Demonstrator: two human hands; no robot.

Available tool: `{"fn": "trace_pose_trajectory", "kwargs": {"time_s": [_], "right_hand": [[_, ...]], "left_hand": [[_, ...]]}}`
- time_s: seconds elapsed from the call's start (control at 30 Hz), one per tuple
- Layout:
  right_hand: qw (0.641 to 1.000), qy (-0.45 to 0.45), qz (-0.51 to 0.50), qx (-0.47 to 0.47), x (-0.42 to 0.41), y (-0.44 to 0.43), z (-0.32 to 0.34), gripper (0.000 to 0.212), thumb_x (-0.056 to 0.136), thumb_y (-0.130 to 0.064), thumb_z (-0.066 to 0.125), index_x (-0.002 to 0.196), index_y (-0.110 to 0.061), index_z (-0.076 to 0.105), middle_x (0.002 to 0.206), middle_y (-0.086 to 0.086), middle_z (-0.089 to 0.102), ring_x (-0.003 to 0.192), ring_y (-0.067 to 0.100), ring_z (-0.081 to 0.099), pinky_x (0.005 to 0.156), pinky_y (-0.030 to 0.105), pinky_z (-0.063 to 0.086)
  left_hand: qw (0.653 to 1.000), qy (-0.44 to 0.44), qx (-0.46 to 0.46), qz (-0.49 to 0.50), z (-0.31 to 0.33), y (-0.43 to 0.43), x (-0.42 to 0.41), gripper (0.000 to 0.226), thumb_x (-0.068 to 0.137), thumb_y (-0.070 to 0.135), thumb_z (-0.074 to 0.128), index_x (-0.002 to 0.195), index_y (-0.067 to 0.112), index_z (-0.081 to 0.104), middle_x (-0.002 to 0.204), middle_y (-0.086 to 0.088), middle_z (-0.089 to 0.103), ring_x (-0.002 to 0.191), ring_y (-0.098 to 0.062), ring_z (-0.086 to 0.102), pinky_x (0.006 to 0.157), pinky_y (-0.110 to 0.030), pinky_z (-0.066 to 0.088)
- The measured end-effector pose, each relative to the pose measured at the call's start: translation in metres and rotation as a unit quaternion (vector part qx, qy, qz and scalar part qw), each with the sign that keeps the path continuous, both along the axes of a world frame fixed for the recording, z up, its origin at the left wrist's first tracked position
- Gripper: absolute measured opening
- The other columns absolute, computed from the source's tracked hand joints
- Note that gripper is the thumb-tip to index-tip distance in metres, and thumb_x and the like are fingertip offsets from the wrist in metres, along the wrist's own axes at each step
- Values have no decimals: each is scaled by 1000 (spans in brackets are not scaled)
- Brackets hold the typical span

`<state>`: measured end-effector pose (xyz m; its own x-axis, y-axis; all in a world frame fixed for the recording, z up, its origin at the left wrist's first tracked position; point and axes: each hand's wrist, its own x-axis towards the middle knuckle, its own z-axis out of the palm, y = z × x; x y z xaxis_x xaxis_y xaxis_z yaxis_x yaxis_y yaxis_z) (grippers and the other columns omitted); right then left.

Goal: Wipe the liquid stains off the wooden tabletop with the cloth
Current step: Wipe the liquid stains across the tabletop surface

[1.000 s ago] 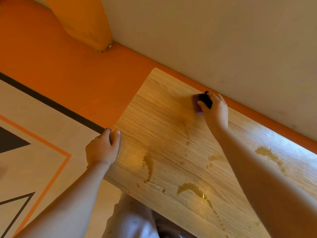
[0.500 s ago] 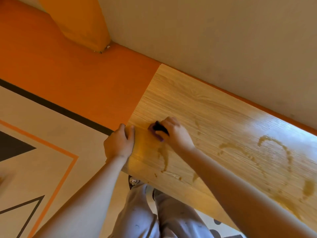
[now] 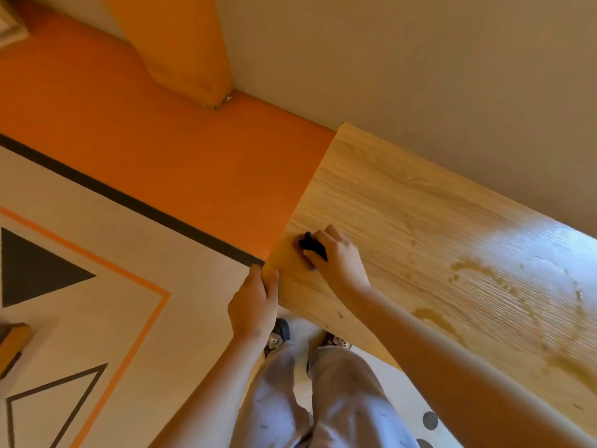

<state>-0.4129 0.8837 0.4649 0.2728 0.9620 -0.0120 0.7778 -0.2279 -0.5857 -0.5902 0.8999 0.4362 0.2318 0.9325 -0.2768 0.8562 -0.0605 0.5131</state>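
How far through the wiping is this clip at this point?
Done: the tabletop near its left end looks dry. In hand: the right hand presses the dark cloth there while the left hand grips the corner. Left: a stain trail and a puddle further right, across roughly half the visible surface.

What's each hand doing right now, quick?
Left hand: grips the wooden tabletop at its corner.
Right hand: holds the dark cloth, pressed on the tabletop.

orange floor band (image 3: 135, 130), dark triangle (image 3: 35, 270), beige wall (image 3: 420, 76), grey trousers (image 3: 339, 399)
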Motion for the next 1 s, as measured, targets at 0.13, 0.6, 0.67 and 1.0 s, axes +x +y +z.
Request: {"fn": "trace_pose_trajectory", "kwargs": {"time_s": [0.13,0.6,0.67,1.0], "right_hand": [[994,-9,104,-13,-27,-15,-1,20,79,-16,69,96,-6,65,88,9,58,79,26,57,60,28,45],[991,-61,-117,17,70,115,2,10,88,-12,59,96,-6,61,106,7,53,87,19,50,72,30,45],[997,-39,-56,21,39,92,-1,8,87,-11,61,94,-6,62,102,6,53,84,16,50,71,29,47],[993,-20,114,3,-5,46,3,17,89,-15,60,103,-6,64,102,7,58,81,17,58,73,30,53]], "left_hand": [[998,-60,23,12,-16,5,-3,31,99,40,37,91,13,50,59,1,56,50,-24,57,42,-28,31],[985,-139,95,27,-32,4,-6,40,98,46,29,82,16,51,49,13,36,38,-8,36,40,-25,24],[983,-155,94,26,-33,2,-6,38,98,45,29,81,18,49,49,13,36,38,-5,36,40,-23,25],[973,-228,11,-18,-32,5,-20,29,98,48,34,90,25,51,55,8,51,46,-11,51,40,-25,37]]}}
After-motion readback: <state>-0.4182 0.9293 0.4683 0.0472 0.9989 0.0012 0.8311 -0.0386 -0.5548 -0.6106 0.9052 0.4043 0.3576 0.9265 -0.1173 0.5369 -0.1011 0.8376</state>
